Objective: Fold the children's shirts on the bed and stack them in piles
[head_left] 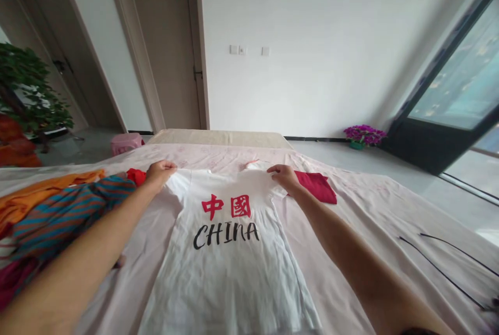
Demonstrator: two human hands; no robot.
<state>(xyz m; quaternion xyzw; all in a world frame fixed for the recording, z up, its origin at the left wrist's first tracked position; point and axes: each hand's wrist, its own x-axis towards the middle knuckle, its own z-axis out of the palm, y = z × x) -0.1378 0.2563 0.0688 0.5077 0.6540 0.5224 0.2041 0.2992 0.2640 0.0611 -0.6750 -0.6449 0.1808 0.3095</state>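
- Here's the white T-shirt [230,278], front and centre, spread out on the pink sheet [351,257], its neck end pointing away and its lower end nearest the person.
- Left hand [159,175] at the shirt's far left corner: fingers pinched nearly together, with the sleeve cloth caught between them.
- Right hand [285,176] over at the far right corner: fingers likewise drawn close on the shoulder cloth, though just how much fabric they have hold of, one cannot tell.
- So the step in hand looks like straightening: the chest lies fairly smooth between the two hands, the lettering [226,233] reads clean, and soft creases run through the lower half.
- Left of the shirt, a heap: an orange garment [47,189] and a striped garment [70,218]. Just beyond its right sleeve, a dark red cloth [317,187]; well off to its right, two black cords [440,272].
- The next move, by the look of it, calls for an even pull at both shoulders, sleeves level, and care with those lower creases.
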